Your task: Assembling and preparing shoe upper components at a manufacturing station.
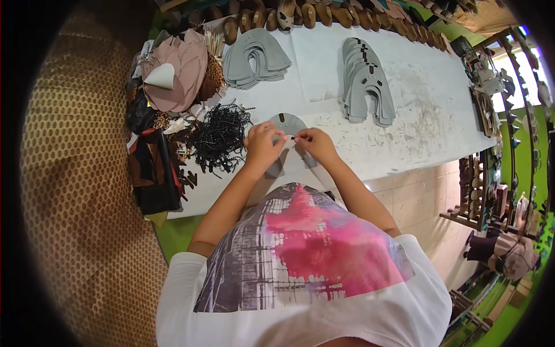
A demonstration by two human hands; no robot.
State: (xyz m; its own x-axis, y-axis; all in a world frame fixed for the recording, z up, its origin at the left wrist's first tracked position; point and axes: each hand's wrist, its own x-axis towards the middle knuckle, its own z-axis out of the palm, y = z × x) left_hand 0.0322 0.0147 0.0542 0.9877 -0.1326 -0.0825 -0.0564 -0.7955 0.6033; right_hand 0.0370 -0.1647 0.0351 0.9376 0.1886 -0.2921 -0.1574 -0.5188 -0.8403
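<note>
A grey U-shaped shoe-upper piece [296,122] lies on the white table in front of me, a small dark brown patch [281,117] near the top of its curve. Over its opening my two hands meet. My right hand [315,144] pinches a small dark strip [292,138] between thumb and forefinger. Close beside it, the thumb and fingertips of my left hand [264,143] are drawn together; what they hold, if anything, is too small to make out. The lower legs of the grey piece show below my hands.
A fanned stack of grey uppers with dark patches [370,81] lies right; a plain stack [254,58] lies behind left. Black beaded trim [222,136], pinkish-brown cut pieces [176,69] and a black box [153,170] crowd the left. Wooden shoe lasts [309,15] line the back edge.
</note>
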